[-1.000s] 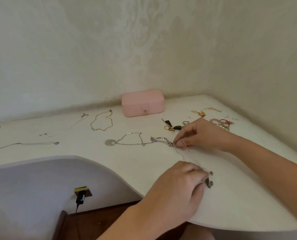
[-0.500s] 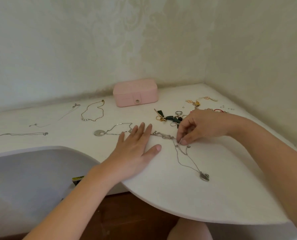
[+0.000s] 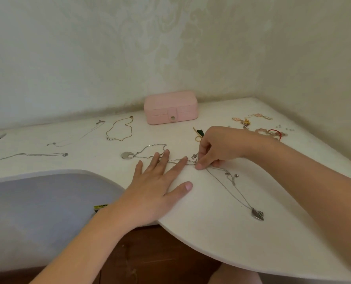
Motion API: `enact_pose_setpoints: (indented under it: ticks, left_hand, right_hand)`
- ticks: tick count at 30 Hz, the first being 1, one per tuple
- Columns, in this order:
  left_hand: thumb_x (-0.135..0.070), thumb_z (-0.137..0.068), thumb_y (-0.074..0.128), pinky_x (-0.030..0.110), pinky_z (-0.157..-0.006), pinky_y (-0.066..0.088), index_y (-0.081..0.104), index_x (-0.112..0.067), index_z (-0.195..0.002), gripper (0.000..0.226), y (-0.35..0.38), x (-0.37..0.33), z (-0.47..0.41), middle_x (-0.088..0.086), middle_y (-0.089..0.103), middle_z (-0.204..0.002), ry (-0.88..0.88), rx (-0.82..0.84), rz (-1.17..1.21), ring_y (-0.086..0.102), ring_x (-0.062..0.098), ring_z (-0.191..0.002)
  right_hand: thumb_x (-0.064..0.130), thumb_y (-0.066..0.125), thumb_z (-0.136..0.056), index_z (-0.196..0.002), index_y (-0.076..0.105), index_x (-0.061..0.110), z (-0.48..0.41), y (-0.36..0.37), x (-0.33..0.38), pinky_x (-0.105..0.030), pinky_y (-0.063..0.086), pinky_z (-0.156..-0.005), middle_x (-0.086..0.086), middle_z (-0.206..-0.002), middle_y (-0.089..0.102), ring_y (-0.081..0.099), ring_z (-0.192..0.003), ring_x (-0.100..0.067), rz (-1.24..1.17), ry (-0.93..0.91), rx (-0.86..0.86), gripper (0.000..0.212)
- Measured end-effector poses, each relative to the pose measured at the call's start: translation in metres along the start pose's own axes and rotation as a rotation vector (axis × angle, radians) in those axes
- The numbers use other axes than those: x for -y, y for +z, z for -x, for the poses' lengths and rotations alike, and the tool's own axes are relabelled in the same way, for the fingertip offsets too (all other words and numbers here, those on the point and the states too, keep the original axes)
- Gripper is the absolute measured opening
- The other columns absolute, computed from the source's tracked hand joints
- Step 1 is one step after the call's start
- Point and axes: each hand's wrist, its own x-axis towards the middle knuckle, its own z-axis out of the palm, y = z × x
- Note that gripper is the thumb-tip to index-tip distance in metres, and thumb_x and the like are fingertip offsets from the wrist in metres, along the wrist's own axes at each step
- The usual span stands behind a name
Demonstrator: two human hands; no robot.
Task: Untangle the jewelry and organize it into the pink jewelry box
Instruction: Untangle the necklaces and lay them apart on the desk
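A closed pink jewelry box [image 3: 171, 107] stands at the back of the white table. In front of it lie tangled silver chains: one ends in a round disc pendant [image 3: 126, 155], another runs down to a dark swan-shaped pendant [image 3: 257, 214]. My left hand [image 3: 157, 189] lies flat with spread fingers, pressing the chain near the knot. My right hand [image 3: 217, 148] pinches the tangled silver chain [image 3: 190, 161] at the knot between thumb and fingertips.
A gold chain [image 3: 120, 128] and two thin silver chains [image 3: 35, 155] lie spread to the left. Gold and pink earrings [image 3: 245, 120], a red-and-pink bracelet [image 3: 272, 133] and a green-and-gold piece [image 3: 199, 133] sit at the right. The table edge curves inward at the front left.
My left hand moved from the swan pendant at the front edge up to the knot and now lies flat on the chain. The swan pendant lies free. My right hand stays at the knot.
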Motion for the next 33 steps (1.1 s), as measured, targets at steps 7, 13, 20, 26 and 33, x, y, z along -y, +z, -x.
enact_pose_setpoints:
  ticks: [7,13,20,26,33]
  left_hand:
    - [-0.076,-0.074,0.008,0.037,-0.113,-0.018,-0.014,-0.078,-0.115,0.046,-0.004,0.013,0.009,-0.012,-0.026,-0.153,0.111,0.012,0.036,-0.032,0.004,-0.137]
    - [-0.079,-0.075,0.019,0.033,-0.114,-0.015,0.004,-0.075,-0.123,0.050,-0.004,0.025,0.013,-0.013,-0.012,-0.156,0.169,-0.019,0.145,-0.026,-0.001,-0.138]
    - [-0.052,-0.090,0.040,0.032,-0.118,0.005,0.043,-0.031,-0.092,0.022,-0.003,0.027,0.008,-0.018,0.039,-0.138,0.120,-0.207,0.316,0.010,0.000,-0.143]
    - [-0.040,-0.092,0.048,0.030,-0.095,0.035,0.047,-0.021,-0.072,0.027,-0.004,0.019,-0.009,0.000,0.063,-0.095,0.006,-0.400,0.310,0.053,0.016,-0.108]
    - [-0.041,-0.084,0.063,0.003,-0.076,0.033,0.058,-0.026,-0.097,0.021,-0.002,-0.002,-0.026,-0.017,0.056,-0.094,-0.022,-0.572,0.464,0.046,-0.002,-0.087]
  right_hand:
    - [0.022,0.070,-0.083,-0.084,0.071,0.007,0.002,0.010,-0.018,-0.017,0.048,-0.063,0.004,-0.057,0.062,0.055,-0.054,-0.008,-0.378,0.022,-0.107,0.015]
    - [0.013,0.065,-0.087,-0.080,0.060,0.010,0.001,0.022,-0.009,-0.019,0.049,-0.057,-0.002,-0.064,0.066,0.059,-0.054,-0.009,-0.468,-0.089,-0.132,0.009]
    - [0.000,0.067,-0.083,-0.083,0.061,0.009,-0.005,0.028,-0.007,-0.017,0.056,-0.060,-0.004,-0.068,0.067,0.065,-0.060,-0.010,-0.851,-0.050,-0.125,0.011]
    - [-0.001,0.060,-0.087,-0.090,0.056,0.010,-0.004,0.029,-0.008,-0.032,0.058,-0.076,-0.012,-0.079,0.066,0.066,-0.068,-0.018,-1.014,-0.032,-0.109,0.012]
    - [0.003,0.068,-0.080,-0.088,0.056,0.009,-0.006,0.030,-0.010,-0.030,0.059,-0.074,-0.008,-0.070,0.067,0.066,-0.066,-0.018,-1.072,-0.072,-0.067,0.015]
